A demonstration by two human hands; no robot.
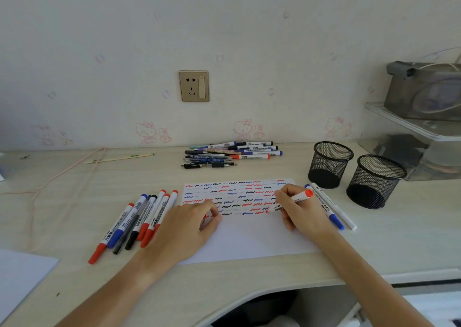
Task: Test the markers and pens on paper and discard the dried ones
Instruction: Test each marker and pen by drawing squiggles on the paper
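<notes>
The right hand (298,210) has its fingers (283,197) wrapped round a red marker (291,201) in a writing grip, its tip down on the paper (249,239) at the end of the lowest row of squiggles, and its long axis runs from that tip at about 8 o'clock up to the orange end at about 2 o'clock. The left hand (189,227) rests on the sheet's left part with fingers curled in around something small and red, probably the cap, though it is mostly hidden. What the next move likely turns on is where this marker goes once judged: a group of markers (136,223) lies just left of the paper at 9 o'clock from the tip, beside the left hand, while two markers (331,208) lie just beside the right hand at 3 o'clock, along the sheet's right edge. Two mesh cups (354,174) stand further out at 2 o'clock, nearer the right hand. The untried pile (229,153) sits at 12 o'clock by the wall on the table (74,202), both hands about equally far from it
</notes>
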